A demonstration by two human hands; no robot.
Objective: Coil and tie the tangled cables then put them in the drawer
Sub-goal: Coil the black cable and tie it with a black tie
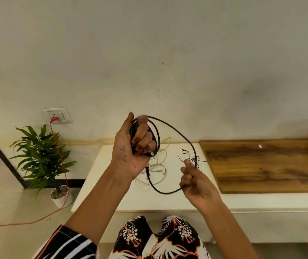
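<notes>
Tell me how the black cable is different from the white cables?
The black cable is dark and held up in both hands, partly coiled in the left hand; the white cables are pale and lie loose on the white table, untouched. Both are thin and bendy.

Head view (single camera): looks forward-down, close over white table [168, 200], wall behind.

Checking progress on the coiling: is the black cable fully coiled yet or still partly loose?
Partly loose. The left hand grips several loops of the black cable, but one wide loop runs to the right hand.
</notes>
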